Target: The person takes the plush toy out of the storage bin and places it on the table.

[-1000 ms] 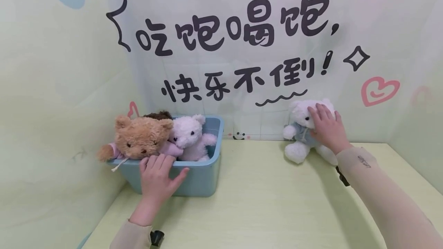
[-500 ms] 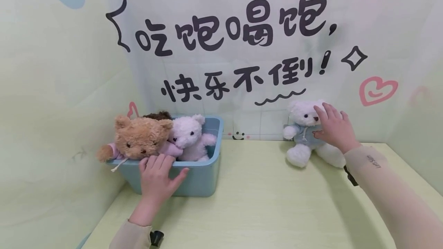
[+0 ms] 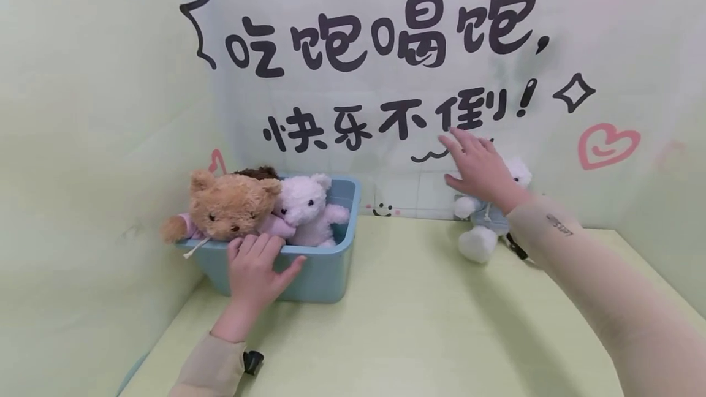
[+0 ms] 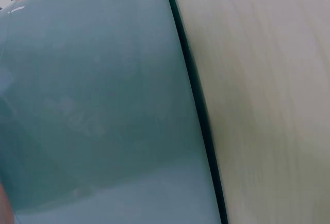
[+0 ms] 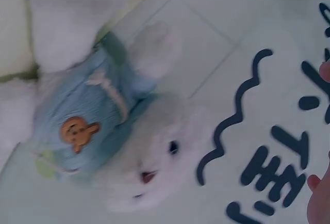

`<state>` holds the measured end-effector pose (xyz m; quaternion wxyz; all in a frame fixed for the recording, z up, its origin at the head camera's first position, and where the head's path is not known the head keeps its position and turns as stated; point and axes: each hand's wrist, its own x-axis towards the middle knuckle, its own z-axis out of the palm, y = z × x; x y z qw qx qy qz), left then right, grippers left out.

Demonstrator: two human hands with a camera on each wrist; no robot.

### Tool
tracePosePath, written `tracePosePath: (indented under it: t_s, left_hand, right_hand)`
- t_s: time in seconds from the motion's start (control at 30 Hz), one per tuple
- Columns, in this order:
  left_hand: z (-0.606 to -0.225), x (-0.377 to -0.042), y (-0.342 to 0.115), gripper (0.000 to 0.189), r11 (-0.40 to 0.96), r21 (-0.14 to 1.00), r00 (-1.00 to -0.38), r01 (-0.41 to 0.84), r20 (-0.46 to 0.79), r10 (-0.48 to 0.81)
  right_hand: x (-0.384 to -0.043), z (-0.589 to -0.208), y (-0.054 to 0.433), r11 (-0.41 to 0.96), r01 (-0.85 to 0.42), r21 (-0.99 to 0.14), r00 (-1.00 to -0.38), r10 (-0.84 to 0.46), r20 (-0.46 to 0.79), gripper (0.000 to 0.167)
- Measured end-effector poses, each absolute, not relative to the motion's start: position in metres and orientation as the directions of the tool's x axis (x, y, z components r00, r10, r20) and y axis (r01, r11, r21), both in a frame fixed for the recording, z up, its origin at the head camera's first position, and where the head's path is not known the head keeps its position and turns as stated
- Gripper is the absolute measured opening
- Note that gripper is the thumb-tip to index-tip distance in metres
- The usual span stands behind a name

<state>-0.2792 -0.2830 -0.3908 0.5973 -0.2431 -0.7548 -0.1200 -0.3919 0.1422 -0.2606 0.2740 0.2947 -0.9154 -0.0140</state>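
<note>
In the head view, my left hand (image 3: 258,271) holds the front rim of a blue plastic tub (image 3: 325,271), fingers bent over the edge and thumb outside. The tub's side (image 4: 103,95) fills much of the left wrist view. Inside sit a tan teddy bear (image 3: 234,204), a white teddy bear (image 3: 306,207) and a mostly hidden dark brown plush (image 3: 261,173). My right hand (image 3: 480,167) is raised with spread fingers, holding nothing. It partly hides another white teddy bear in a blue top (image 3: 477,244), which sits against the back wall; its face (image 5: 160,157) shows in the right wrist view.
A pale wood-look tabletop (image 3: 408,299) lies under the tub and bear. Behind hangs a pale fabric backdrop (image 3: 380,84) with black lettering and a pink heart. Another pale fabric wall (image 3: 94,170) rises close to the tub's left side.
My right hand has come away from the seated white bear and moved left and up in front of it. My left hand stays at the tub rim. The head view has shifted slightly.
</note>
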Motion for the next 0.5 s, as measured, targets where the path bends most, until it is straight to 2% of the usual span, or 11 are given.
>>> tracePosePath:
  t_s: [0.23, 0.4, 0.5]
  left_hand:
    - [-0.391, -0.279, -0.285, 0.052, 0.853, -0.11, -0.189, 0.51, 0.953, 0.236]
    - [-0.39, -0.278, -0.286, 0.052, 0.852, -0.106, -0.203, 0.513, 0.949, 0.24]
    - [-0.39, -0.278, -0.287, 0.051, 0.852, -0.104, -0.209, 0.513, 0.948, 0.241]
  right_hand:
    - [-0.384, -0.24, 0.057, 0.679, -0.671, 0.299, -0.523, -0.719, 0.458, 0.081]
    - [-0.379, -0.231, 0.003, 0.589, -0.729, 0.349, -0.424, -0.789, 0.445, 0.08]
    - [-0.374, -0.226, -0.026, 0.513, -0.748, 0.422, -0.348, -0.844, 0.409, 0.08]
